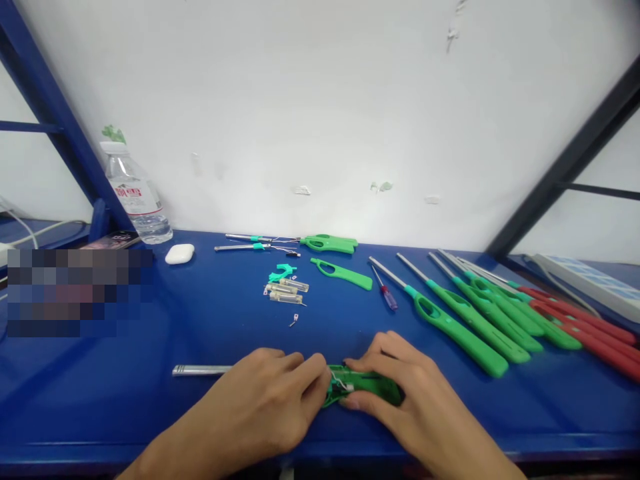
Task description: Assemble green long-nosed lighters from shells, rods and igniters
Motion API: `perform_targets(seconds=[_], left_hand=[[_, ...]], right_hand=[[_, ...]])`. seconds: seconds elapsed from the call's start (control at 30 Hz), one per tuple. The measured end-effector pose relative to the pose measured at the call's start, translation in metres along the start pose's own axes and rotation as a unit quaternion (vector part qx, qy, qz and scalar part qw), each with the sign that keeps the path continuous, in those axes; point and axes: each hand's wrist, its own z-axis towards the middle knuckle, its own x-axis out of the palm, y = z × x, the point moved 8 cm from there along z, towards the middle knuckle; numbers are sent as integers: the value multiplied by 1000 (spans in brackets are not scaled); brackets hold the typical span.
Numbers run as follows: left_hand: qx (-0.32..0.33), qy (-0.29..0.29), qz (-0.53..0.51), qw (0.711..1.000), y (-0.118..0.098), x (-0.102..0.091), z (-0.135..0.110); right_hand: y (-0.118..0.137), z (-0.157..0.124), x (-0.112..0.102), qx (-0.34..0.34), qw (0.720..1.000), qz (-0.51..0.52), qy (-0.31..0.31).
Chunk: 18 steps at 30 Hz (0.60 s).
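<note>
Near the front of the blue table lies an opened green lighter shell (373, 385), its hollow side up, with wires and small parts inside. A silver metal tube (200, 370) runs out of it to the left, partly under my left hand (280, 393). That hand is closed, its fingertips pressed together at the trigger end of the shell; what they pinch is hidden. My right hand (400, 380) grips the shell's handle between thumb and fingers. Beyond them lie clear fuel tanks (286, 293), teal triggers (283, 272) and a small metal clip (295, 319).
Several assembled green lighters (460, 333) and red lighters (595, 327) lie at right, beside a purple screwdriver (387, 297). At the back are a green half shell (345, 273), loose tubes (240, 248) and more shells (330, 243). A water bottle (137, 200) and white case (180, 254) stand left.
</note>
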Motion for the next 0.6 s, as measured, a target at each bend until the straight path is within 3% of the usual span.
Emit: perform_targets(seconds=[0.33, 0.5, 0.6], left_hand=[[22, -6, 30, 999, -3, 1, -5], [-32, -56, 8, 998, 6, -7, -14], [-73, -48, -7, 996, 16, -9, -21]], right_hand=[[2, 1, -2, -16, 1000, 13, -19], [-4, -1, -1, -14, 999, 5, -34], [-5, -2, -1, -12, 999, 11, -35]])
